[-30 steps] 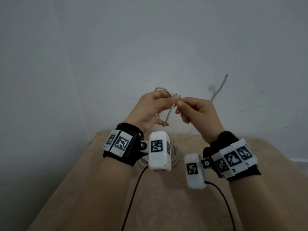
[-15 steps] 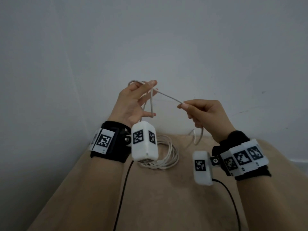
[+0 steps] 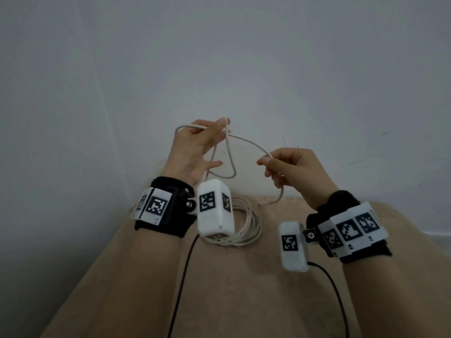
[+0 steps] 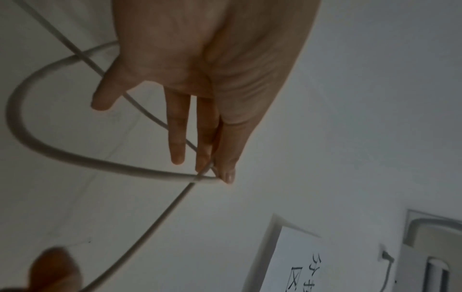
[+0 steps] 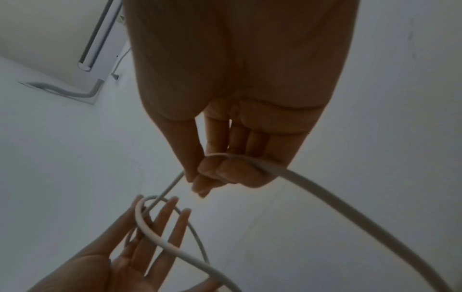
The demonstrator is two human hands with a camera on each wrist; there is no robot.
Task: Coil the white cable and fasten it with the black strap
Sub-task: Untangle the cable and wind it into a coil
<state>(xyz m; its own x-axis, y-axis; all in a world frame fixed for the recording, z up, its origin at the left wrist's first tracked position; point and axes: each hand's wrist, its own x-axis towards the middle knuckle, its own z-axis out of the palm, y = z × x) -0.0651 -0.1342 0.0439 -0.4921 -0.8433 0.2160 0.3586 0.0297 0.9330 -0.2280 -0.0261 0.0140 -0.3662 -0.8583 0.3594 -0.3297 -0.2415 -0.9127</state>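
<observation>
You kept your left hand (image 3: 195, 152) flat-fingered at frame centre as a former for the white cable (image 3: 246, 142), right hand (image 3: 290, 169) pinching it taut to feed the next loop; strap unseen.

Hands: the left hand (image 3: 195, 150) and right hand (image 3: 290, 169), fingertips touching a second ago, now stand well apart.
Left hand: raised higher, fingers now extended.
Cable (image 3: 246, 142): the span between the hands is longer; a loop now hangs from the left fingertips.
Cable tail: no longer up against the wall; it now hangs below the right hand.
</observation>
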